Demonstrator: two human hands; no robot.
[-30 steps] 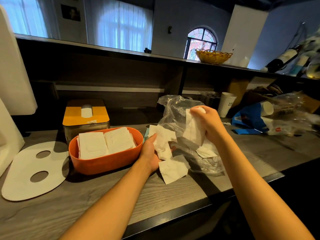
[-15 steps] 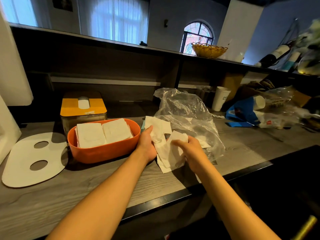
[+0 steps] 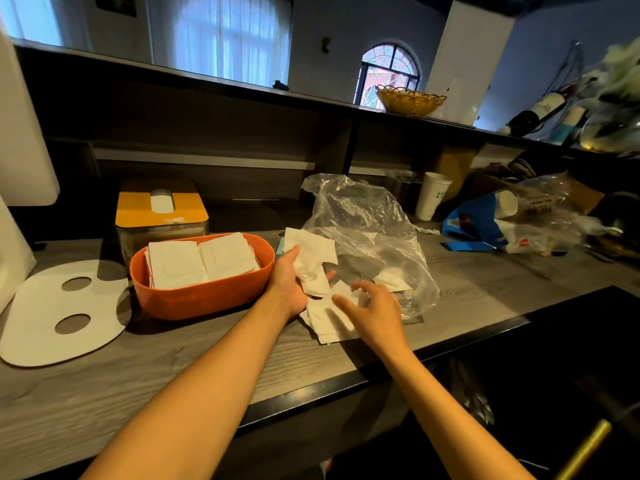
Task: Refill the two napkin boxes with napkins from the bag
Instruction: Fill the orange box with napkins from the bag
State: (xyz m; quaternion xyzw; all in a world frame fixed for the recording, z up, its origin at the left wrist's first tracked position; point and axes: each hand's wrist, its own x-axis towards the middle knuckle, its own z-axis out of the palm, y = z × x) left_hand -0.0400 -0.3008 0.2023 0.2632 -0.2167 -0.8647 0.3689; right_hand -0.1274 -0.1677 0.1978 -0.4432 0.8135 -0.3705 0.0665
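At the far left of the grey wooden worktop (image 3: pixel 173 368) lay a flat white lid (image 3: pixel 41 317) with two round holes. Behind and to its right stood a metal napkin box (image 3: pixel 161 220) with a yellow top, a white napkin showing in its slot. Just in front of it sat the orange napkin box (image 3: pixel 201 292), open, with two stacks of folded white napkins (image 3: pixel 201 259) side by side inside it.

Right beside the orange box, the left hand (image 3: pixel 291 282) held a loose bunch of napkins (image 3: pixel 311 261), thumb curled over them and fingers underneath. More loose napkins (image 3: pixel 325 320) lay on the worktop just below that hand. The right hand (image 3: pixel 374 310) hovered over these with fingers spread and relaxed, gripping nothing; whether its fingertips touched the paper could not be told.

Behind both hands the clear plastic bag (image 3: pixel 367 223) lay crumpled and open on the worktop, with one napkin (image 3: pixel 391 280) visible inside it near the right hand. Further right stood a white paper cup (image 3: pixel 431 195), then a blue package (image 3: pixel 474 223) among other wrapped clutter. A woven yellow basket (image 3: pixel 410 100) sat on the shelf above.
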